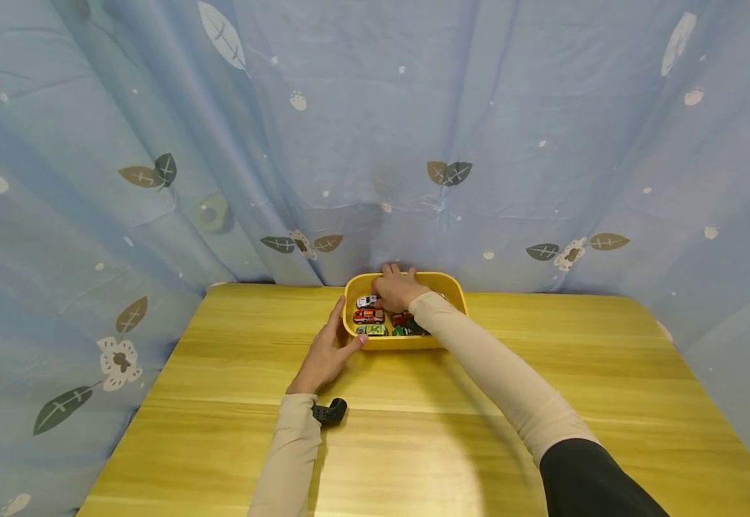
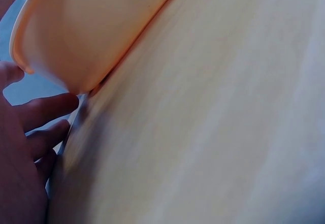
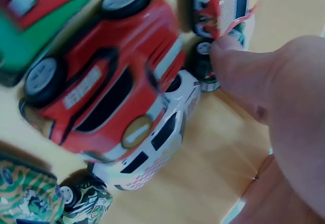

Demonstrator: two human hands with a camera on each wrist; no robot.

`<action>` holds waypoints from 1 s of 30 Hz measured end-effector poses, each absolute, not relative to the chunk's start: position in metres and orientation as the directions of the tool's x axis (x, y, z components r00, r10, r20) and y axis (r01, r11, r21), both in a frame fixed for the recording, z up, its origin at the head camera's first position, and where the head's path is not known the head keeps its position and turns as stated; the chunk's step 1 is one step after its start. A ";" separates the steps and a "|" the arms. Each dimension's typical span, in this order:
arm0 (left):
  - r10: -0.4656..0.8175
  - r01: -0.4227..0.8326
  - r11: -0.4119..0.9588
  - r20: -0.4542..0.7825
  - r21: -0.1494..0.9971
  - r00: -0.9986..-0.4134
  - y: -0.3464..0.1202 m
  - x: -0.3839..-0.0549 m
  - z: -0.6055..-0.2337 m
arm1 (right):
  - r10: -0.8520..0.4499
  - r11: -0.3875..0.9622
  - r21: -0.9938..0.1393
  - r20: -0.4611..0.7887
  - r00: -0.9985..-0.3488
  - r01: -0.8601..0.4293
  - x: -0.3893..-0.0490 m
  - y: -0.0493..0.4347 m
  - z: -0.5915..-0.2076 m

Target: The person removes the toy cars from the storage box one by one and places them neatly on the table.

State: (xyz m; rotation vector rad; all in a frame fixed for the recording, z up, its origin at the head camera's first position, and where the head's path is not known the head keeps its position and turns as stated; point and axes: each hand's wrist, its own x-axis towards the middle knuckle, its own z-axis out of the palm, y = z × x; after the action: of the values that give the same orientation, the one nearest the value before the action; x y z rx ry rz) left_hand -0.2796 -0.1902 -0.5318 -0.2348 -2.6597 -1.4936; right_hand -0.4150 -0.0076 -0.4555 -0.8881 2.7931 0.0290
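Note:
A yellow plastic bin (image 1: 407, 343) stands at the table's far edge with several toy cars in it. My left hand (image 1: 323, 355) holds its near left corner, thumb at the front rim and fingers spread along the left side. In the left wrist view, the fingertips touch the bin's outer wall (image 2: 91, 31). My right hand (image 1: 397, 289) reaches inside, thumb and index finger at the right end of a white toy car (image 1: 366, 302), other fingers over the far rim. Nearby sit a red toy car (image 1: 368, 316), a yellow-green one (image 1: 371, 330) and a green one (image 1: 406, 329).
The right wrist view shows a large red car (image 3: 117, 76), a white car (image 3: 152, 148) and patterned green cars (image 3: 30, 188) close together. A blue leaf-patterned curtain (image 1: 375, 143) hangs behind the wooden table (image 1: 401, 445). A black wrist strap (image 1: 330, 412) is on the left wrist.

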 end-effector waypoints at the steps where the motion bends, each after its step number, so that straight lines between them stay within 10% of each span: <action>1: 0.091 0.174 0.512 0.148 0.841 -0.985 -0.190 -0.280 -0.532 | -0.574 0.814 -0.044 -0.209 -0.792 -0.579 -0.416 -0.007 -0.456; 30: 0.085 0.154 0.515 0.128 0.843 -0.988 -0.188 -0.276 -0.532 | -0.720 0.694 0.035 0.039 -0.693 -0.719 -0.399 0.062 -0.405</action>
State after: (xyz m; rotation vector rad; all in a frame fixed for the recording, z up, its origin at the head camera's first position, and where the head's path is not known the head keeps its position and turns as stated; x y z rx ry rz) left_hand -0.2761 -0.1878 -0.5320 -0.2109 -2.6730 -1.4979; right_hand -0.3988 0.0618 -0.4054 -1.2477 2.9366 0.0271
